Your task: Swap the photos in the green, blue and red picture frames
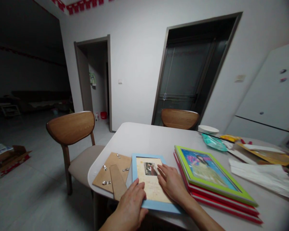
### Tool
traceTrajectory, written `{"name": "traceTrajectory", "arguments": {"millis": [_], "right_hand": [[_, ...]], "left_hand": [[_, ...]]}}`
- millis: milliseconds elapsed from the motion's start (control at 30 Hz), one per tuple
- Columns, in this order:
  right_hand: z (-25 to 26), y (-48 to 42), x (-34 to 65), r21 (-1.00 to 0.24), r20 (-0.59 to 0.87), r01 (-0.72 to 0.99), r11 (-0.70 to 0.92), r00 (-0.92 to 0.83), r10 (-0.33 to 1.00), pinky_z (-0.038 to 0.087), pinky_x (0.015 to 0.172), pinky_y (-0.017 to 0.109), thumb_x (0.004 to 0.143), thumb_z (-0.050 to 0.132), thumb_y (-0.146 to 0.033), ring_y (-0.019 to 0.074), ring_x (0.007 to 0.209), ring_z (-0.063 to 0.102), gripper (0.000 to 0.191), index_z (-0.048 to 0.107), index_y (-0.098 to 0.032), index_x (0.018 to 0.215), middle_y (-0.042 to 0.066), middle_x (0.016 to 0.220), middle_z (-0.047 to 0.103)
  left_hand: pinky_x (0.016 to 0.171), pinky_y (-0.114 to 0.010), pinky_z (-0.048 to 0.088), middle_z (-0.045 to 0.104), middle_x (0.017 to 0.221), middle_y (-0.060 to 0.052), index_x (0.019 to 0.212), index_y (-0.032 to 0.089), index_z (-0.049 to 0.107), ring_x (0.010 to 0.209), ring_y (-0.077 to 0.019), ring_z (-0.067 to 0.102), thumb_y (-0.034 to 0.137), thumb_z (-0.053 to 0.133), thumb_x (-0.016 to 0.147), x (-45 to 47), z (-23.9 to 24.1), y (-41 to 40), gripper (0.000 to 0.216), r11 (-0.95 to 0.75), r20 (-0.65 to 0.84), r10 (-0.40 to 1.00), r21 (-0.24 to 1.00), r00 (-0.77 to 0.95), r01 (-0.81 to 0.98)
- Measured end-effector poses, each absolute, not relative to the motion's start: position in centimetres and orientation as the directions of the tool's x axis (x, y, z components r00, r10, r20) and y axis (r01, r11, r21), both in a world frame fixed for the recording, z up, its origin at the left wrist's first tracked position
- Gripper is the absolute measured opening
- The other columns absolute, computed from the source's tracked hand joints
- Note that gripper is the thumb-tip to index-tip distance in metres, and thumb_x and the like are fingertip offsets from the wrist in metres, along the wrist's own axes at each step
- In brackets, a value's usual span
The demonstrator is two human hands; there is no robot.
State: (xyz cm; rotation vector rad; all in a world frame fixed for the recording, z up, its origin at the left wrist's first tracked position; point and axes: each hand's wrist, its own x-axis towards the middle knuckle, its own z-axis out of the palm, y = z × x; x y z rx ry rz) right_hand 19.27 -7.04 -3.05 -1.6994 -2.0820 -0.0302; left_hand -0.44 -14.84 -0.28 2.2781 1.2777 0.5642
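Observation:
A light blue picture frame lies flat near the front edge of the white table, with a cream card and a small photo inside it. My left hand rests on the frame's lower left corner, fingers lying flat and together. My right hand lies flat on the card's right side, fingers stretched toward the photo. Neither hand grips anything. Just left of the frame lies its brown backing board with metal clips and a stand.
A stack of frames, green on top of red ones, lies right of my hands. Papers, a teal packet and a white bowl sit farther right. Two wooden chairs stand at the table; a cardboard box is on the floor.

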Motion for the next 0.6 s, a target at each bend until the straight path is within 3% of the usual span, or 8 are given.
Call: {"name": "traceTrajectory", "arguments": {"millis": [167, 400, 600], "right_hand": [[-3.2, -7.2, 19.2, -0.303, 0.41, 0.917, 0.26, -0.121, 0.904, 0.035, 0.086, 0.032, 0.073, 0.039, -0.019, 0.0205, 0.099, 0.048, 0.043, 0.046, -0.012, 0.115, 0.011, 0.112, 0.053], [-2.9, -7.7, 18.8, -0.314, 0.367, 0.897, 0.31, -0.186, 0.912, 0.034, 0.087, 0.032, 0.071, 0.042, -0.019, 0.0205, 0.099, 0.048, 0.047, 0.044, -0.013, 0.117, 0.01, 0.112, 0.054], [-2.4, -8.0, 18.1, -0.242, 0.302, 0.901, 0.359, -0.281, 0.911, 0.035, 0.082, 0.029, 0.073, 0.039, -0.018, 0.019, 0.092, 0.051, 0.034, 0.056, -0.018, 0.103, 0.008, 0.1, 0.059]], "left_hand": [[0.101, -0.042, 0.023, 0.039, 0.129, -0.01, 0.091, 0.018, 0.05, 0.124, -0.0247, 0.021, 0.008, 0.054, 0.063, -0.4, -0.3, -14.8, 0.03, -0.462, 0.122, 0.866, 0.567, 0.485, 0.682], [0.1, -0.043, 0.024, 0.04, 0.128, -0.009, 0.091, 0.018, 0.049, 0.123, -0.0244, 0.024, 0.008, 0.054, 0.063, -0.4, -0.6, -14.7, 0.029, -0.482, 0.152, 0.858, 0.567, 0.49, 0.667], [0.101, -0.039, 0.023, 0.04, 0.128, -0.01, 0.093, 0.017, 0.051, 0.122, -0.023, 0.026, 0.01, 0.055, 0.063, -0.5, -0.6, -14.7, 0.03, -0.462, 0.122, 0.866, 0.565, 0.485, 0.684]]}}
